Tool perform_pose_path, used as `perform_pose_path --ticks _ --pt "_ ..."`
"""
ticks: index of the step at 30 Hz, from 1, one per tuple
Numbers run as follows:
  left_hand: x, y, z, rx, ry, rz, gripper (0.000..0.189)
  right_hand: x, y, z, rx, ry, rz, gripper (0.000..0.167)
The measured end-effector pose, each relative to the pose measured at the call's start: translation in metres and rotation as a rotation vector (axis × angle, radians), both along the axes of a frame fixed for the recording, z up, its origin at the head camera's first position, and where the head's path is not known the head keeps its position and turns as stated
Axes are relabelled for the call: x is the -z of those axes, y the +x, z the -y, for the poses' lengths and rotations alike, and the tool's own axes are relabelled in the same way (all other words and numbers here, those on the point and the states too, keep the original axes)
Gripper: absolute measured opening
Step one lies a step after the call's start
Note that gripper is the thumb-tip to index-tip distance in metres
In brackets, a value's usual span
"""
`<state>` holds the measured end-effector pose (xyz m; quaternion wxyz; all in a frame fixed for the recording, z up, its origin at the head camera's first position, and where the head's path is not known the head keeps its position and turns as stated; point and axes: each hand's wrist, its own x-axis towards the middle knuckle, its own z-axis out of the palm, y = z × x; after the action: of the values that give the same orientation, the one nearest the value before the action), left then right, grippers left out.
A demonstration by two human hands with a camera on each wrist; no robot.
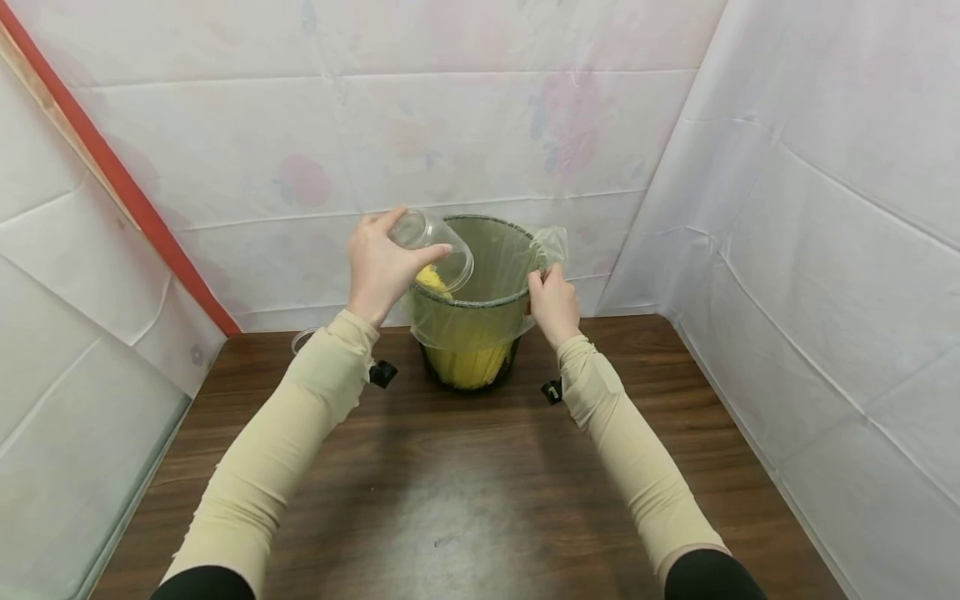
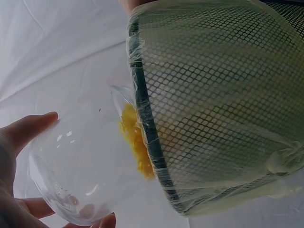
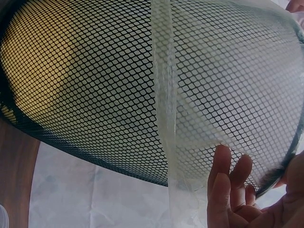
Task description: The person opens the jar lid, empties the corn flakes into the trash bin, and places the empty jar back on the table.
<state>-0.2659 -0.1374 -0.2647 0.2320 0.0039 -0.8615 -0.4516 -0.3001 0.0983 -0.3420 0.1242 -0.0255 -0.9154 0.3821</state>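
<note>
My left hand (image 1: 382,265) holds a clear plastic tub (image 1: 422,227) tilted, its mouth over the left rim of a dark mesh wastebasket (image 1: 472,305). Soft yellow material (image 2: 135,137) lies at the tub's mouth by the rim, as the left wrist view shows. A thin pale-green bag (image 1: 553,245) lines the basket and folds down over its outside. More yellow shows through the mesh near the bottom. On the right side, my right hand (image 1: 556,302) grips the bagged rim, thumb over the edge and fingers (image 3: 221,164) against the outside. The basket stands upright.
A clear round piece (image 1: 302,340), partly hidden by my left forearm, lies on the dark wooden table (image 1: 450,508). White printed sheeting (image 1: 480,133) rises close behind the basket and on both sides. A red strip (image 1: 150,225) leans at the left.
</note>
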Motion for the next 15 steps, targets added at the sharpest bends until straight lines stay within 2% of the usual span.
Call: perform_pose_path --ticks 5,11,15 --pt "0.000 0.002 -0.004 0.020 -0.060 -0.053 0.090 0.000 0.000 0.000 0.003 -0.001 0.003 0.026" --pt "0.000 0.005 -0.011 0.073 -0.203 -0.217 0.087 0.000 -0.001 0.000 0.005 -0.002 0.008 0.026" --pt "0.001 0.007 -0.015 0.118 -0.263 -0.289 0.087 0.001 -0.001 0.000 0.008 0.001 0.006 0.027"
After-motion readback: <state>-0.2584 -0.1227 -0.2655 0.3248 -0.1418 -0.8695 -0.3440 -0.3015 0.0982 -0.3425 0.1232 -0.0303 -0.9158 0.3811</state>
